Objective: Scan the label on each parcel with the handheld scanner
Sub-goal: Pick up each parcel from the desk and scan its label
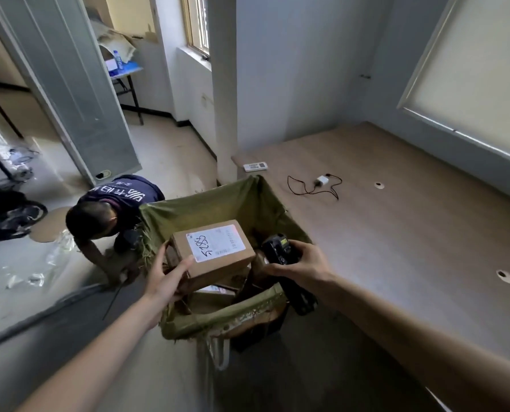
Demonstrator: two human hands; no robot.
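Brown cardboard parcel [218, 257] w/ white label [215, 244], black scanner [279, 251], olive-green sack [206, 209].

— What is seen on the wooden table [396, 233]?
— A white remote control [255, 166] is laid near its far corner, and a white charger [322, 181] with a looped black cable [307, 190] is placed a little to the right of it. 2 round holes [504, 275] are cut into the top.

— And on the floor to the left?
— A second person [114, 209] in a dark printed shirt is seen crouched, head down. Black bags [7, 215] are piled farther left, and clear plastic scraps [34, 278] are scattered nearby.

— What is found in the far room?
— A water bottle [117, 59] is stood on a blue-topped folding table [129, 69], below crumpled cardboard [114, 40].
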